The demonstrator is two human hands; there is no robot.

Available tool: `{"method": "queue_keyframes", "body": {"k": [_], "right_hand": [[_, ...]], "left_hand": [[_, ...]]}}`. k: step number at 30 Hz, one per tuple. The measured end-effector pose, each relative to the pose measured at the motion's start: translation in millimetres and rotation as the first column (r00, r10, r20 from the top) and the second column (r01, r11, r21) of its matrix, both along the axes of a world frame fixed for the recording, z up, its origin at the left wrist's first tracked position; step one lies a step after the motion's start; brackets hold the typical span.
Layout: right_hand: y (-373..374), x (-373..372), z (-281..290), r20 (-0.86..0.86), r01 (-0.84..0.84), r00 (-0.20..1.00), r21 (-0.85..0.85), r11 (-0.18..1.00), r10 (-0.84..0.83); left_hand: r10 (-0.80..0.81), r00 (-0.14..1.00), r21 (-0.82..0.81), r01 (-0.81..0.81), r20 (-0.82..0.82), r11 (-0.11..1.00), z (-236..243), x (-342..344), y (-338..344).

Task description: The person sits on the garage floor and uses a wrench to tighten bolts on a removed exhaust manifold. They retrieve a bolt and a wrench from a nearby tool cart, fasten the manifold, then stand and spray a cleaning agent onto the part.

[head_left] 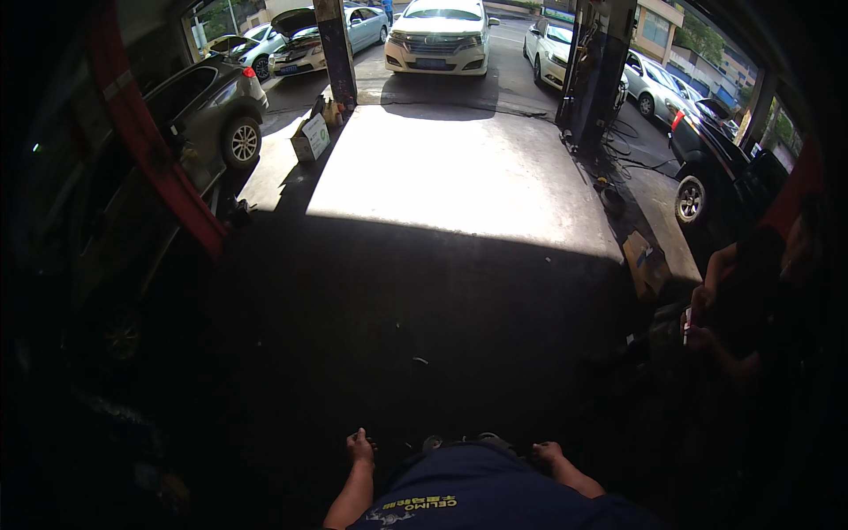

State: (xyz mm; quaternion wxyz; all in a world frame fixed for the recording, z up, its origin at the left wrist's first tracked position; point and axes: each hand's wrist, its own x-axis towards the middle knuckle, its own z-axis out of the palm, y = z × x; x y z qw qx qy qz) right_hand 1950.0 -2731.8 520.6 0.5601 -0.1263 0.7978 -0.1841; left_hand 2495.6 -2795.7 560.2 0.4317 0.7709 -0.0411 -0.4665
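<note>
My left hand [360, 447] hangs low in front of me at the left of my dark blue shirt [468, 486]. Its fingers look loosely curled, and no object shows in them. On the other side of the shirt is my right hand [548, 452], bent inward. Deep shadow covers its fingers, so their pose does not show. Both hands are out over the dark floor [397, 283], touching nothing visible. My shoes [488, 436] show faintly between them.
Ahead, a white van [436, 40] faces the sunlit floor [459, 168]. A dark car [212, 110] stands left beyond a red post [159, 168]. A cardboard box [647, 265] lies at right, near a person [733, 309] holding a phone-like object [687, 325]. Hoses [632, 159] trail beside a pillar [601, 79].
</note>
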Motion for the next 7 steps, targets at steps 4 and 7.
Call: {"method": "queue_keyframes", "body": {"k": [4, 7], "right_hand": [[-2.3, 5.5, 8.5, -0.014, -0.019, 1.0, 0.019, 1.0, 0.019], [-4.4, 16.0, 6.9, -0.072, -0.043, 0.996, 0.059, 0.997, 0.047]], "left_hand": [[-0.002, 1.0, -0.015, 0.001, -0.026, 1.0, 1.8, 7.4, -0.3], [-0.02, 0.999, 0.003, 0.02, -0.03, 1.0, -0.8, 18.9, 2.3]]}}
